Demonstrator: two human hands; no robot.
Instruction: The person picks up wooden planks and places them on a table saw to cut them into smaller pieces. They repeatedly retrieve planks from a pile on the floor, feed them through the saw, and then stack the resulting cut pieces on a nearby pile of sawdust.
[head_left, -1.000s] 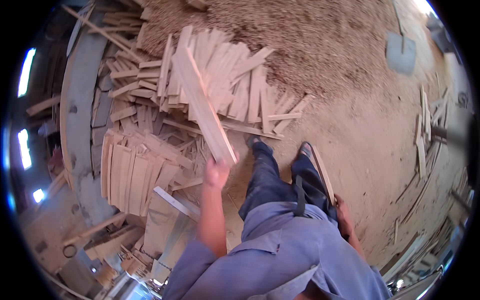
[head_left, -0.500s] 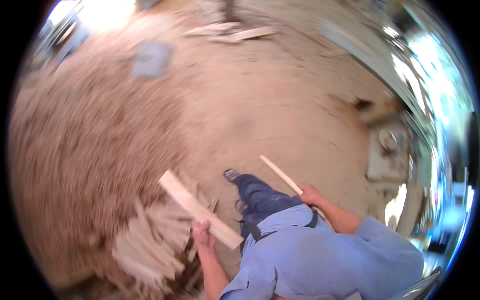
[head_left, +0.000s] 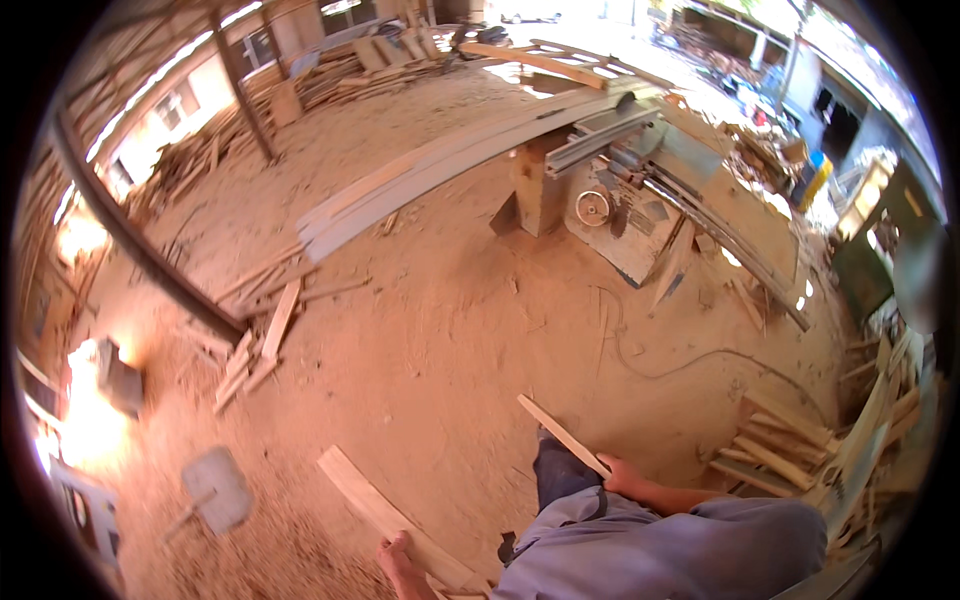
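Observation:
Near the lower edge, my left hand [head_left: 398,560] grips a wide, pale wooden board [head_left: 385,505], which slants up and to the left. The fingers wrap its edge below the middle. My right hand [head_left: 622,474] is closed round a narrower wooden strip [head_left: 560,432] at the front of my body, its free end pointing up and left. The rest of the strip behind the hand is hidden. Both pieces are held apart from each other, above the sawdust-covered floor.
A saw bench [head_left: 625,215] with a round handwheel stands ahead, long planks [head_left: 440,165] reaching left from it. A shovel [head_left: 218,490] lies at lower left. Offcuts [head_left: 265,345] lie by a post [head_left: 150,245]. A cable [head_left: 690,362] crosses the floor near stacked wood [head_left: 775,445] at right.
My view has swung right and lifted, bringing the saw bench and planks into sight. The heap of wood strips by my left hand has left the view. Both hands keep their wooden pieces.

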